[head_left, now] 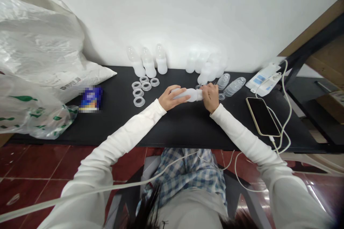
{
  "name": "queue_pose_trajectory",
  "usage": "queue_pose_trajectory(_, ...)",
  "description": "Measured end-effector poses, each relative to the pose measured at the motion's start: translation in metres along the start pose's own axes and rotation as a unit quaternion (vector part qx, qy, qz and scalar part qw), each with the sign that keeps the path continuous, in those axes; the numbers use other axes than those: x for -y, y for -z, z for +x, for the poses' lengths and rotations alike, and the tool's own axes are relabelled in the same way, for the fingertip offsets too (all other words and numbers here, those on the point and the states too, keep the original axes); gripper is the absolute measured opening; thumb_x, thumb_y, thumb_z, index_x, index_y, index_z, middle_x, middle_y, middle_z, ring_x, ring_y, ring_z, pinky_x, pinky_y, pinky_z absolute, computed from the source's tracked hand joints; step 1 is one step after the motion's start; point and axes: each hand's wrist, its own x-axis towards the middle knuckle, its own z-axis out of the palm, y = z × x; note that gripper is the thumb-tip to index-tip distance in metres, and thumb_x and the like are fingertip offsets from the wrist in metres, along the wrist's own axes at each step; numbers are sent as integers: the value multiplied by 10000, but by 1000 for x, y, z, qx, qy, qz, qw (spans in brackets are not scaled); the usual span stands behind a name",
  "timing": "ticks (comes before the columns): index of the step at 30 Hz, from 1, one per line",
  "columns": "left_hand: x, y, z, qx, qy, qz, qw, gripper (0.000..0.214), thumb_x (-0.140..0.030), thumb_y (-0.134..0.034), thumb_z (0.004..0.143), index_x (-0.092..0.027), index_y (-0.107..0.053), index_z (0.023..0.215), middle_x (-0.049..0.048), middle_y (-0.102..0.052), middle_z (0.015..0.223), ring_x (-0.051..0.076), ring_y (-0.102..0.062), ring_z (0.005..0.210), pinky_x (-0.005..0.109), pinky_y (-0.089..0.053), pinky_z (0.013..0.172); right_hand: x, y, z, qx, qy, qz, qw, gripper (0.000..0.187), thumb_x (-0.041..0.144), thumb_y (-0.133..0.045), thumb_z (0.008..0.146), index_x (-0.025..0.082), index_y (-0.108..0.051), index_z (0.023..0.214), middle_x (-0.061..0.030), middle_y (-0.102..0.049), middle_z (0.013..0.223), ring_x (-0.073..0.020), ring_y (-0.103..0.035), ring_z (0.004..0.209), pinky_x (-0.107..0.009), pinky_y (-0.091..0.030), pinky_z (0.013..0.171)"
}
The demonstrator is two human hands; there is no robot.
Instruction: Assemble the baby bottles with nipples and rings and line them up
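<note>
Over the middle of the black table (188,128) I hold a translucent white plastic bottle (189,94) lying sideways. My left hand (170,97) is wrapped round its body. At the bottle's neck end my right hand (210,96) is closed; what its fingers pinch there is hidden. Several loose clear rings (142,88) lie left of my hands. Three capped bottles (147,61) stand upright at the wall behind them. A cluster of plain white bottles (205,65) stands behind my right hand, with stacked clear caps (231,85) beside it.
Large white plastic bags (34,61) cover the table's left end, with a small blue packet (91,99) next to them. A phone (262,116) on a white cable and a white charger box (263,78) lie at the right. Red floor tiles show below the table edge.
</note>
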Motion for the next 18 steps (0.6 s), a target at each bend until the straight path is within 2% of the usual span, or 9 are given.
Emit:
queue_pose_trajectory(3, 2, -1, -2, 34, -2, 10, 999, 226, -279, -639, 937, -412, -690, 1113, -24, -701, 1080, 166, -670, 1088, 372, -590, 997, -2, -2, 2, 15, -23, 35, 999, 704, 432, -85, 1061, 215, -620, 658, -51, -581, 648, -208, -511, 673, -392, -346, 706)
queue_pose_trajectory(5, 2, 1, 0, 51, -8, 31, 998, 190, -283, -611, 954, -400, -704, 1070, -31, -713, 1033, 158, -696, 1042, 355, -603, 974, -2, 0, 3, 15, -26, 33, 999, 701, 432, -104, 1063, 214, -617, 638, -52, -576, 635, -211, -520, 674, -396, -342, 714)
queue_pose_trajectory(8, -1, 5, 6, 39, -7, 48, 998, 151, -336, -644, 934, -351, -712, 1068, -4, -732, 1034, 179, -709, 1011, 361, -619, 915, 2, 7, 4, 3, -16, 4, 1000, 661, 407, -148, 1069, 213, -650, 685, -50, -602, 665, -208, -540, 710, -395, -328, 739)
queue_pose_trajectory(10, -4, 8, 10, 31, 23, 33, 999, 255, -425, -691, 890, -289, -706, 1105, 44, -734, 1064, 199, -711, 997, 365, -620, 880, 7, 12, 3, -9, 19, -12, 1000, 612, 383, -162, 1069, 215, -695, 821, -49, -645, 746, -200, -558, 753, -391, -326, 767)
queue_pose_trajectory(13, -10, 10, 13, 14, 88, -19, 996, 430, -499, -720, 847, -219, -678, 1170, 89, -726, 1067, 204, -709, 965, 357, -612, 856, 13, 17, 2, -23, 112, -57, 992, 473, 407, -274, 1049, 217, -704, 1000, -52, -675, 833, -207, -563, 812, -390, -318, 816)
queue_pose_trajectory(15, -12, 10, 13, -4, 106, -51, 993, 438, -480, -725, 847, -214, -663, 1190, 82, -725, 1050, 198, -705, 958, 355, -603, 866, 16, 17, 1, -27, 143, -106, 984, 393, 389, -356, 1027, 209, -701, 968, -51, -673, 814, -212, -545, 805, -388, -304, 823)
queue_pose_trajectory(18, -15, 7, 12, -25, 79, -62, 995, 434, -432, -738, 849, -211, -650, 1212, 79, -724, 1053, 194, -698, 968, 354, -592, 883, 17, 13, 1, -32, 138, -156, 978, 360, 291, -358, 1015, 200, -685, 893, -47, -659, 770, -209, -521, 776, -381, -291, 817)
